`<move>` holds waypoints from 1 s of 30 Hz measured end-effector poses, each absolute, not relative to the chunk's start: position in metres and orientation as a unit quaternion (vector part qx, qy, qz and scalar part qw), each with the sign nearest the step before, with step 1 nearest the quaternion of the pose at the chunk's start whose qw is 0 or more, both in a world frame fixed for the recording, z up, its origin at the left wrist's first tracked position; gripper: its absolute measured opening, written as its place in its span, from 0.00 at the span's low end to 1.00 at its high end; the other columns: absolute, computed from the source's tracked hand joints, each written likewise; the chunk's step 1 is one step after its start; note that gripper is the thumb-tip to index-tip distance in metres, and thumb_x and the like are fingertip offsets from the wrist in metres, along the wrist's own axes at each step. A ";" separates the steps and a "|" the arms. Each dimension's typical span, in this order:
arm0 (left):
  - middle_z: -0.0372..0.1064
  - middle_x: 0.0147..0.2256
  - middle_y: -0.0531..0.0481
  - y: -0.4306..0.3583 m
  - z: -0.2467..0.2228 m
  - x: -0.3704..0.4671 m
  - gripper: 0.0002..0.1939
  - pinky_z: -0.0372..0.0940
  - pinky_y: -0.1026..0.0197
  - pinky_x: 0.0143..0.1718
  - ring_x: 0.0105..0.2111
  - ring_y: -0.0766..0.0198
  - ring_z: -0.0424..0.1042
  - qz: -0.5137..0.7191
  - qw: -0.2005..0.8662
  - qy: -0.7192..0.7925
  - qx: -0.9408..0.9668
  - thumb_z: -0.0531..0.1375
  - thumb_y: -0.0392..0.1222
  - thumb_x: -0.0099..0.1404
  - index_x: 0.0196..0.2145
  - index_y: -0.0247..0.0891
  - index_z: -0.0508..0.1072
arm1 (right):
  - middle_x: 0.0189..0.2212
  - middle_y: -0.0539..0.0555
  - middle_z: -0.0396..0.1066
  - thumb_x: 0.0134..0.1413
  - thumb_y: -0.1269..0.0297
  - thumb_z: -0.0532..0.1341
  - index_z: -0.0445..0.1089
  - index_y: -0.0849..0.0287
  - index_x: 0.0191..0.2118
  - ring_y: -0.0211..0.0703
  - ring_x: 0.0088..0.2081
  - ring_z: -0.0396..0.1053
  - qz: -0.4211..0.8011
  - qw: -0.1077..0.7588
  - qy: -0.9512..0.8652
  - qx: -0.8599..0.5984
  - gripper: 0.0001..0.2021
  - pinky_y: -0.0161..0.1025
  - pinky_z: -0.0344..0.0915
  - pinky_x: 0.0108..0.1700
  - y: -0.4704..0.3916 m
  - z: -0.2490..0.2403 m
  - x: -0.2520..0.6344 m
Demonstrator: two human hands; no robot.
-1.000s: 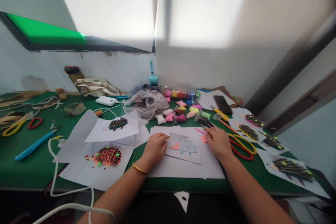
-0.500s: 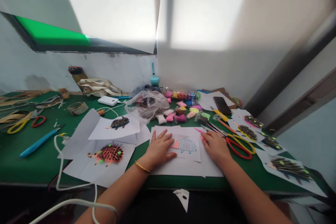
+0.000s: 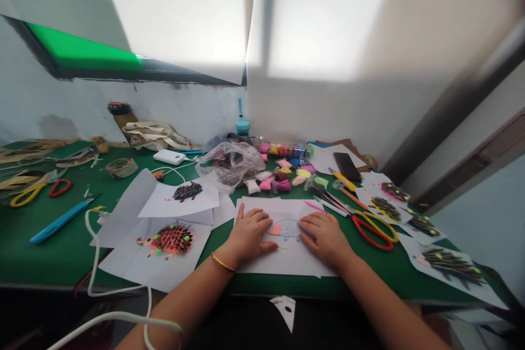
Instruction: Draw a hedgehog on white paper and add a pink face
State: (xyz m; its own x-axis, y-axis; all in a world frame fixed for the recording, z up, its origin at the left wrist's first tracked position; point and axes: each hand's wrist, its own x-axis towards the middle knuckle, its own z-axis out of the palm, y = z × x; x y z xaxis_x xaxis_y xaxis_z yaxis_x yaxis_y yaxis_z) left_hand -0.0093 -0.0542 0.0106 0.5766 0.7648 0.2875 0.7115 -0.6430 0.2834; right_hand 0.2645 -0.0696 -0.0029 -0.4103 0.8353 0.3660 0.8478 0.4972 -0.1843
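A small paper with a blue-outlined hedgehog drawing (image 3: pixel 289 228) lies on larger white sheets (image 3: pixel 266 263). The drawing's head is pink and its body is dotted. My left hand (image 3: pixel 251 232) lies with fingers spread at the drawing's left side, near the pink head. From the right, my right hand (image 3: pixel 324 236) rests flat, its fingertips over the drawing's rear end, hiding part of it. Neither hand holds anything. A pink pointed tool (image 3: pixel 314 206) and a white pen (image 3: pixel 330 206) lie just beyond my right hand.
Red-handled scissors (image 3: pixel 371 233) and a phone (image 3: pixel 346 166) lie right. Clay packets (image 3: pixel 282 181) and a plastic bag (image 3: pixel 232 163) sit behind the sheets. Finished hedgehog pictures (image 3: pixel 170 240) flank both sides. A blue cutter (image 3: pixel 63 222) and white cable (image 3: pixel 93 262) are left.
My right hand has moved left from the sheet's right side onto the drawing's rear end, uncovering the white pen. My left hand has barely shifted.
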 end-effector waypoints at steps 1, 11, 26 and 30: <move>0.70 0.51 0.45 -0.054 0.011 -0.010 0.29 0.25 0.34 0.64 0.57 0.48 0.62 0.195 0.069 0.415 0.886 0.69 0.58 0.52 0.49 0.45 0.72 | 0.48 0.54 0.75 0.61 0.57 0.57 0.75 0.50 0.49 0.50 0.52 0.66 -0.012 0.206 -0.838 -0.505 0.14 0.50 0.53 0.56 -0.070 -0.004 0.263; 0.70 0.51 0.49 -0.056 0.014 -0.009 0.21 0.28 0.38 0.66 0.57 0.52 0.63 0.185 0.067 0.339 0.920 0.68 0.52 0.56 0.47 0.49 0.74 | 0.50 0.53 0.75 0.61 0.59 0.57 0.75 0.48 0.49 0.51 0.54 0.66 0.004 0.212 -0.824 -0.525 0.14 0.52 0.55 0.56 -0.064 -0.014 0.267; 0.66 0.56 0.42 -0.037 0.007 -0.007 0.22 0.53 0.44 0.62 0.56 0.53 0.65 0.226 0.088 0.455 0.857 0.57 0.35 0.64 0.56 0.41 0.69 | 0.42 0.58 0.74 0.61 0.64 0.55 0.77 0.54 0.43 0.52 0.45 0.66 -0.096 0.124 -0.730 -0.665 0.13 0.46 0.60 0.46 -0.028 -0.003 0.297; 0.71 0.51 0.43 -0.020 0.014 0.005 0.21 0.60 0.47 0.56 0.52 0.51 0.68 0.176 0.095 0.485 0.852 0.57 0.32 0.62 0.53 0.41 0.71 | 0.38 0.59 0.75 0.62 0.66 0.54 0.78 0.55 0.35 0.51 0.44 0.67 -0.083 0.088 -0.740 -0.661 0.14 0.43 0.59 0.42 -0.025 0.007 0.291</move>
State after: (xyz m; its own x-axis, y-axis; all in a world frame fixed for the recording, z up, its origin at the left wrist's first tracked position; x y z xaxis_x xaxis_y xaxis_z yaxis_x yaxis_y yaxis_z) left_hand 0.0049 -0.0200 0.0145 0.4685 0.8587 0.2076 0.7918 -0.5124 0.3325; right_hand 0.2912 -0.0246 0.0065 -0.1094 0.9645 0.2401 0.9938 0.1110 0.0070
